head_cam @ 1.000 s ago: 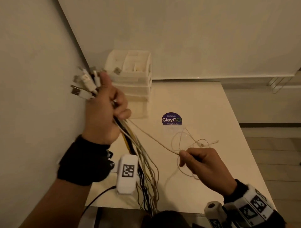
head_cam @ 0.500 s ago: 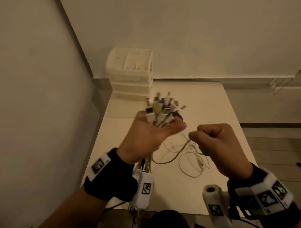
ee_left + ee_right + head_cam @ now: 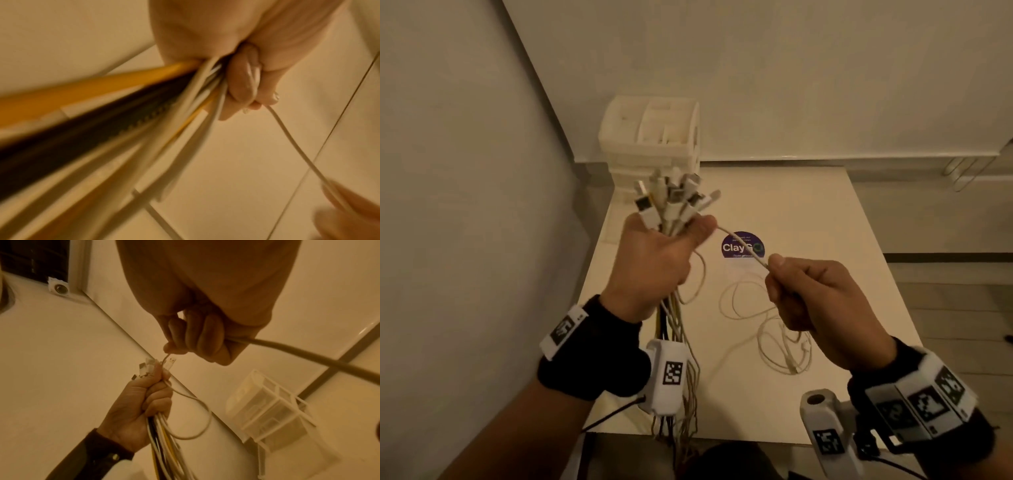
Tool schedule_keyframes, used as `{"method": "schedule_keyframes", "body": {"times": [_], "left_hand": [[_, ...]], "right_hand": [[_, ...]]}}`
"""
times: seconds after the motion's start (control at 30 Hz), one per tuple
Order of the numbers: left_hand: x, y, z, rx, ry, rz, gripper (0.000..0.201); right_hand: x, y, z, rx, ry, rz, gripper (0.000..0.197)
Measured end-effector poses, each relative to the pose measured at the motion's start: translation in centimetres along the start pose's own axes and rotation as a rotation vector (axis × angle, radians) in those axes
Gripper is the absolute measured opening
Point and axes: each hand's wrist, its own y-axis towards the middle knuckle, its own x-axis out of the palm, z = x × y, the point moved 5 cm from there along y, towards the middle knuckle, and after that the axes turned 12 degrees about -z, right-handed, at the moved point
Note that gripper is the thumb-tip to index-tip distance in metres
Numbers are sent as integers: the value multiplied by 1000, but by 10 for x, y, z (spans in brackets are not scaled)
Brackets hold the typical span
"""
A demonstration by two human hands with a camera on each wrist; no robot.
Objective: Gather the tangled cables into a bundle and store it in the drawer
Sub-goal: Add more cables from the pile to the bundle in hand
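Observation:
My left hand (image 3: 664,253) grips a bundle of cables (image 3: 674,205) upright above the table, plugs fanned out on top, white, yellow and black strands (image 3: 144,105) hanging below the fist. A thin white cable (image 3: 743,245) runs taut from my left thumb to my right hand (image 3: 787,274), which pinches it between thumb and curled fingers. The rest of that cable lies in loose loops (image 3: 774,329) on the table under the right hand. The white drawer unit (image 3: 654,137) stands at the table's back left corner, and I cannot tell whether any drawer is open.
The white table (image 3: 825,212) sits against the left wall (image 3: 465,205), with a purple round sticker (image 3: 736,248) in its middle. The bundle's tails drop over the table's near edge (image 3: 722,440). Floor lies beyond the right edge.
My left hand has brought the bundle from up by the left wall to the table's middle. My right hand has risen from the table, and the thin cable is now taut between the hands.

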Motion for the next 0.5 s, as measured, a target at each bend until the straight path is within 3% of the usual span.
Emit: {"method": "schedule_keyframes", "body": {"times": [0.13, 0.3, 0.43, 0.5], "left_hand": [[-47, 6, 6, 37, -150, 218, 22], [-68, 4, 2, 60, -96, 342, 25], [-93, -4, -10, 41, -118, 596, 15], [-101, -8, -11, 48, -2, 635, 16]], "right_hand": [[-15, -12, 13, 21, -86, 21, 61], [-22, -20, 16, 11, -274, 20, 54], [-31, -21, 18, 9, -288, 61, 55], [-34, -22, 20, 1, -289, 71, 58]]}}
